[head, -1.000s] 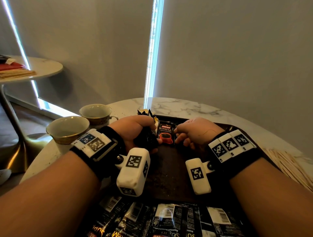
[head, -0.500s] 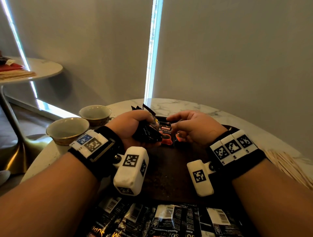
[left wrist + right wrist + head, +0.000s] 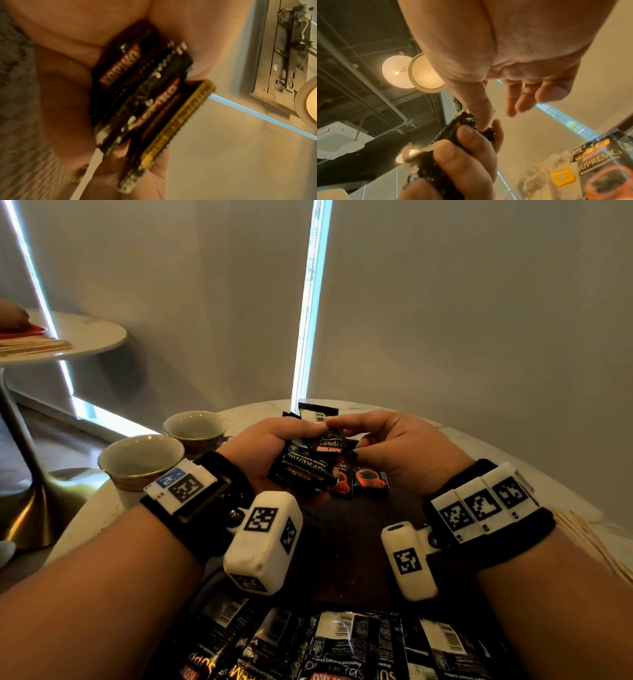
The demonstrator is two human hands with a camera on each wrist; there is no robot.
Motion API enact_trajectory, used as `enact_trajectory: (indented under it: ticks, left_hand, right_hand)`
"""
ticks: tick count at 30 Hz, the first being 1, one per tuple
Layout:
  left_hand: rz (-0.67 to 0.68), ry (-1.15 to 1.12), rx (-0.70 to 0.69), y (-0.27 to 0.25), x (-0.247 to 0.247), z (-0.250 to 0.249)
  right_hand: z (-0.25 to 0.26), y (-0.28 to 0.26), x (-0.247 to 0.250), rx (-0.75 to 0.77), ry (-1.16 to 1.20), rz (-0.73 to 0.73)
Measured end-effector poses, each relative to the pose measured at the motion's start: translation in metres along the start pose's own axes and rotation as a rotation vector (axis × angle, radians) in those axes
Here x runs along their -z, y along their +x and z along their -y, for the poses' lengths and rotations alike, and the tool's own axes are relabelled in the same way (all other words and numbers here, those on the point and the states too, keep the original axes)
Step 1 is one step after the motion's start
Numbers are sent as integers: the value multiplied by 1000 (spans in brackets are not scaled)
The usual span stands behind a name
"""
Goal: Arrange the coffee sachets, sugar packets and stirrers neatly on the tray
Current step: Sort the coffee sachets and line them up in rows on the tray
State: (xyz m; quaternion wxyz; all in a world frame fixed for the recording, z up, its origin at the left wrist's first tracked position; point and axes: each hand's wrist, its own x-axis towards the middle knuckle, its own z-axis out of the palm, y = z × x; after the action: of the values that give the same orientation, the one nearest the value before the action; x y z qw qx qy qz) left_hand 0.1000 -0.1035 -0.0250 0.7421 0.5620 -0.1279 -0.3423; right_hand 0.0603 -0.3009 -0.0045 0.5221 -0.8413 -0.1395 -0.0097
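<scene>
My left hand (image 3: 274, 436) grips a stack of black coffee sachets (image 3: 301, 465) above the far end of the dark tray (image 3: 342, 539). The left wrist view shows the stack (image 3: 145, 94) edge-on in the palm (image 3: 68, 67). My right hand (image 3: 397, 446) reaches in from the right. Its thumb (image 3: 471, 101) and forefinger pinch the top end of one sachet (image 3: 329, 445) in the stack (image 3: 452, 129), and its other fingers hang loose. Two sachets (image 3: 370, 479) with red cups printed on them lie on the tray just beyond the stack.
Several more sachets (image 3: 342, 645) lie spread at the table's near edge. Wooden stirrers (image 3: 589, 542) are heaped to the right of the tray. Two cups (image 3: 140, 457) (image 3: 195, 426) stand at the left. A small side table (image 3: 85, 337) is further left.
My right hand has left the sachet it laid on the tray and has come up to the stack. My left hand has lifted and tilted the stack towards it.
</scene>
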Motion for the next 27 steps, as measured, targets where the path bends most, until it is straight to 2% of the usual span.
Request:
enact_trajectory:
  ticks: [8, 14, 19, 23, 27]
  left_hand:
    - [22, 59, -25, 0, -4, 0]
    - [-30, -47, 0, 0, -5, 2]
    - [-134, -126, 1, 3, -3, 4]
    - [-178, -139, 13, 3, -9, 6]
    - [-236, -128, 4, 5, -8, 7]
  right_hand:
    - [2, -2, 4, 67, -16, -59]
    - [0, 4, 21, 79, 55, -255]
    - [-26, 8, 44, -67, 269, -493]
    - [-49, 1, 46, -218, 428, -444]
    - [-76, -2, 38, -399, 336, -369]
